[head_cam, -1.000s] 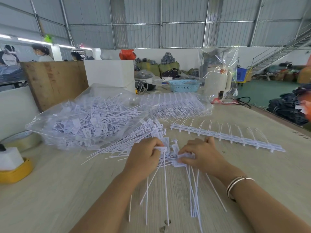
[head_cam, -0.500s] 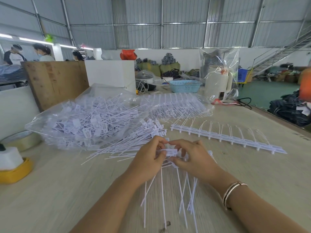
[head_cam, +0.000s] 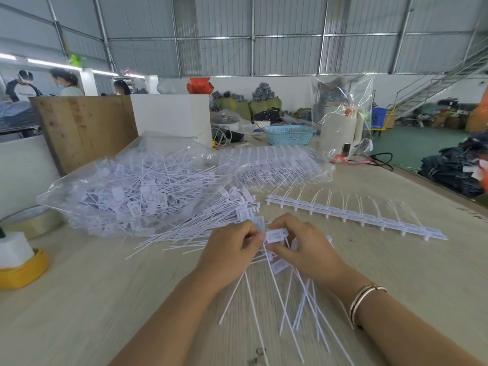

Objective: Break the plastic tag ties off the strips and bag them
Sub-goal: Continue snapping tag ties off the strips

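Observation:
My left hand (head_cam: 228, 253) and my right hand (head_cam: 307, 250) meet over the table, both pinching a bunch of white plastic tag ties (head_cam: 276, 236) by their flat heads. Their thin tails (head_cam: 290, 307) fan down toward me. A loose pile of broken-off ties (head_cam: 211, 220) lies just behind my left hand. A clear bag of ties (head_cam: 132, 191) sits at the left. One white strip of ties (head_cam: 351, 216) lies to the right, beyond my right hand. A second clear bag holding strips (head_cam: 280, 165) is further back.
A yellow tape dispenser (head_cam: 21, 268) and a tape roll (head_cam: 34, 220) sit at the left edge. At the back stand a wooden board (head_cam: 84, 128), a white box (head_cam: 171, 114), a blue basket (head_cam: 289, 134) and a white appliance in clear plastic (head_cam: 340, 128). People stand far left.
My hands have come together and lifted slightly, gathering the tie heads between them; the tails have swung closer together under my hands.

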Motion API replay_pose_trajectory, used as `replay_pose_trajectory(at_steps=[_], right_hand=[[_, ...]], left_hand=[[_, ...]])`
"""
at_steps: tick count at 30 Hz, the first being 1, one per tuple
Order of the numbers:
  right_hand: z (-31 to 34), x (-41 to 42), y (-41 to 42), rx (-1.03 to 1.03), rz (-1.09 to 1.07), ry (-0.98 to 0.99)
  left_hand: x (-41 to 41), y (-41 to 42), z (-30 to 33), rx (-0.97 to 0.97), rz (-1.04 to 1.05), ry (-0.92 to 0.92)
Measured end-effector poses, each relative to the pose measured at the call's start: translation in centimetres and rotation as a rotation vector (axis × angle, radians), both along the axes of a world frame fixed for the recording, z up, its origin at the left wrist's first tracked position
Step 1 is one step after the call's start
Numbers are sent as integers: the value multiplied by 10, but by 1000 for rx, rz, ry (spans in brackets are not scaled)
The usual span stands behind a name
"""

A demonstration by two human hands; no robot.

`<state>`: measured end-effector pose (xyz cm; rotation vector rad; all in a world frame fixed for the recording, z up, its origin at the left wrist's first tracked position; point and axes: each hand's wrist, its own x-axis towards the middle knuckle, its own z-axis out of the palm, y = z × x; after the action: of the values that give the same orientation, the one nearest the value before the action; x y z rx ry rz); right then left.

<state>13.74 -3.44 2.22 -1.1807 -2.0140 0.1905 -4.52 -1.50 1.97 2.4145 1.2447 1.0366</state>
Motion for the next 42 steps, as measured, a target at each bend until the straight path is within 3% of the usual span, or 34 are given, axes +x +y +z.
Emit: replay_pose_trajectory(at_steps=[9,20,32,36,39,42], right_hand=[[3,3,0,71,-88,-207],[5,4,0,51,-10,-232],[-1,3,1,-10,16,-92],[-1,0,4,-38,22,72],[1,15,9,-139,-109,259],[1,37,12,-104,-233,111]], left_hand=[[-2,3,0,81,-73,11],[0,4,0,113,-115,-17],[0,6,-1,174,-124,-1],[1,4,3,229,-86,-30],[-3,4,5,190,-57,-133],[-5,4,5,128,-34,-151]])
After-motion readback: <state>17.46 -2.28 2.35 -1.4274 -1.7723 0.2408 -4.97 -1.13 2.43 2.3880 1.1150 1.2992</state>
